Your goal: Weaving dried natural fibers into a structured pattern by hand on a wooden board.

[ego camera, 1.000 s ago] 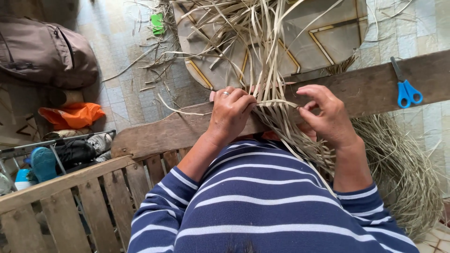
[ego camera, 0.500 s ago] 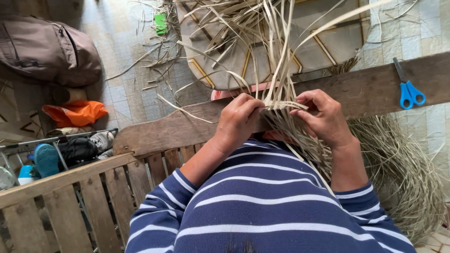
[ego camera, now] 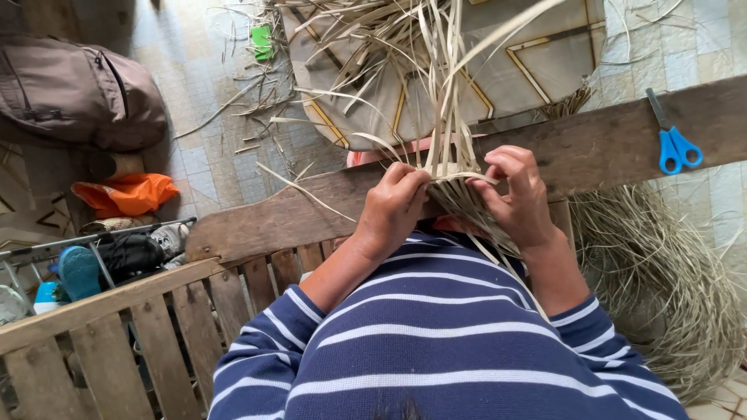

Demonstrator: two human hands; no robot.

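Both hands pinch the woven straw strips (ego camera: 459, 183) at the edge of the wooden plank (ego camera: 607, 140): left hand (ego camera: 393, 206) curled with fingertips gripping the strips from the left, right hand (ego camera: 517, 194) clamping them from the right, loose strip ends fanning upward. Blue scissors (ego camera: 677, 148) lie on the plank well to the right, straw pile (ego camera: 661, 280) below it, brown bag (ego camera: 78, 93) and orange cloth (ego camera: 128, 194) on the tiled floor at left

ahead: loose palm strips (ego camera: 447, 93) fan up right past both hands, pretty cluttered
right: bare wooden plank (ego camera: 607, 144) is open till the blue scissors (ego camera: 675, 148)
left: plank free, slatted rail (ego camera: 117, 334) below
below right: straw heap (ego camera: 661, 280) crowds in
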